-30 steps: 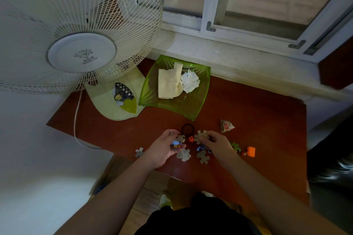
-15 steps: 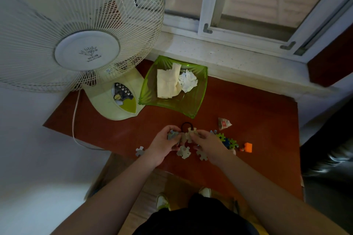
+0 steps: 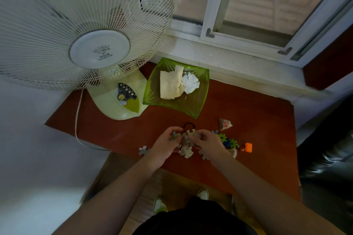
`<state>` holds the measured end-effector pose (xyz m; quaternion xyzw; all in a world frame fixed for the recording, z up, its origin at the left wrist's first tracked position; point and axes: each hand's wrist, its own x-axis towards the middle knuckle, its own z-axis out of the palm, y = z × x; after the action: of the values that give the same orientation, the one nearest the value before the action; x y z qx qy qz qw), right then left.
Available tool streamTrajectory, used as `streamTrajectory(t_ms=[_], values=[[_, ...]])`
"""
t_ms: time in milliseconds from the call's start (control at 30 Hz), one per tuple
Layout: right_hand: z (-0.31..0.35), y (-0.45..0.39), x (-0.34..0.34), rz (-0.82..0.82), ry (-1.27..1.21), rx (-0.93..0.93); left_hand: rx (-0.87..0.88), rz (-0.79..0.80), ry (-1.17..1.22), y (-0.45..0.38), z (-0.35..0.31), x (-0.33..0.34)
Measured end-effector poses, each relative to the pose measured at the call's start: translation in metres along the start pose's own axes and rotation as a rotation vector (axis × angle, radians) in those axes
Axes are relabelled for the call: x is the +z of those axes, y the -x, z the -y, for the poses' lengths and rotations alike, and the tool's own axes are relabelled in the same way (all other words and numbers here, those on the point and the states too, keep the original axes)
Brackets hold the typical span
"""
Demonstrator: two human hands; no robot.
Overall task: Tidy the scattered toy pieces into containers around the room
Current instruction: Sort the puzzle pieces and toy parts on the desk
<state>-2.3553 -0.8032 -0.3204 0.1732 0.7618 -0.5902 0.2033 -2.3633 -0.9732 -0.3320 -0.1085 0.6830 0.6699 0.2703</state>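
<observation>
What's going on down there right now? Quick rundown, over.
Left hand and right hand both shut on puzzle pieces. One stray piece left of them. Hair tie lies just beyond.

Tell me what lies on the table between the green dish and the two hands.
In the head view, a black hair band lies on the red table, between the green dish and the left hand and right hand, which hold puzzle pieces.

Dim, greenish indoor light; soft window [image 3: 257, 2] glow; wide-angle bending and blur at edges.

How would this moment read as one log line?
hands: left, right gathering puzzle pieces | stray piece left | green tray behind
</observation>
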Motion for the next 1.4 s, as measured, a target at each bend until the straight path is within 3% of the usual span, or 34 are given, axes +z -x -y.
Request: streamTrajectory(t_ms=[100,167,267,433,567,633,700,833,933,1067,1167,1267,1400], values=[[0.005,0.003,0.003,0.070,0.008,-0.028,-0.193,-0.086,0.449,-0.004,0.001,0.000],[0.009,0.004,0.006,0.127,0.106,-0.066,-0.268,-0.023,0.615,-0.005,0.003,-0.003],[0.015,0.005,0.013,0.083,0.393,-0.195,-0.311,0.152,0.680,-0.003,0.004,-0.005],[0.007,-0.002,0.020,-0.115,0.802,-0.491,-0.276,0.288,0.666,0.001,-0.002,-0.006],[0.005,-0.002,0.012,-0.322,0.622,-0.550,-0.236,0.205,0.702,-0.003,-0.001,-0.013],[-0.001,0.001,0.002,-0.400,0.503,-0.466,-0.203,0.137,0.697,-0.006,-0.001,-0.016],[-0.011,0.004,-0.009,-0.390,0.484,-0.301,-0.181,0.083,0.648,-0.007,0.001,-0.021],[-0.041,0.012,-0.014,-0.229,0.797,-0.036,-0.163,0.081,0.547,-0.008,0.013,-0.034],[-0.062,0.012,-0.007,-0.122,0.980,0.004,-0.182,0.107,0.536,-0.008,0.018,-0.042],[-0.071,0.013,0.005,-0.233,0.805,0.061,-0.217,0.139,0.442,-0.009,0.026,-0.045],[-0.074,0.008,0.012,-0.219,0.974,0.045,-0.250,0.119,0.292,-0.011,0.028,-0.042],[-0.073,0.006,0.012,-0.207,0.915,0.072,-0.222,0.066,0.007,-0.012,0.032,-0.032],[-0.074,0.006,0.008,-0.222,0.778,0.115,0.079,0.004,-0.641,-0.018,0.038,-0.015]])
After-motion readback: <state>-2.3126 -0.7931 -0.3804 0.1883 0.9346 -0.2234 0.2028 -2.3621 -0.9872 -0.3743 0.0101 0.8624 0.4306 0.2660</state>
